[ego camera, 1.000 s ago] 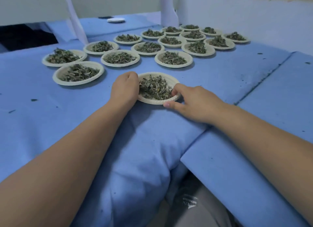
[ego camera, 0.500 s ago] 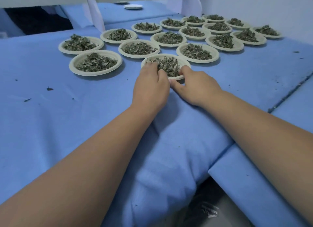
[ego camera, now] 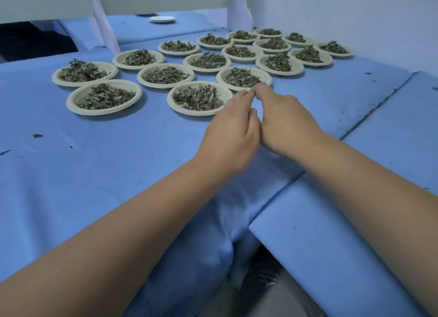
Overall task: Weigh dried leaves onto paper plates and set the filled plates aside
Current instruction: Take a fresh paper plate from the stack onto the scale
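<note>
Several cream paper plates heaped with dried green leaves stand in rows on the blue cloth [ego camera: 94,174]. The nearest filled plate [ego camera: 171,101] sits in the front row, with nothing touching it. My left hand [ego camera: 233,133] hovers just right of that plate's rim with relaxed fingers and holds nothing. My right hand [ego camera: 285,120] lies beside it, also holding nothing. The fingertips of both hands meet near the rim of another filled plate [ego camera: 221,76].
A small stack of unfilled white plates [ego camera: 162,20] lies at the far back. Two white posts [ego camera: 102,20] [ego camera: 238,8] rise behind the rows. A dark seam [ego camera: 369,113] divides this table from a second blue surface on the right. Leaf crumbs dot the cloth.
Both hands slid the leaf-filled plate forward into the front row, let go of its rim and drew back to its right side.
</note>
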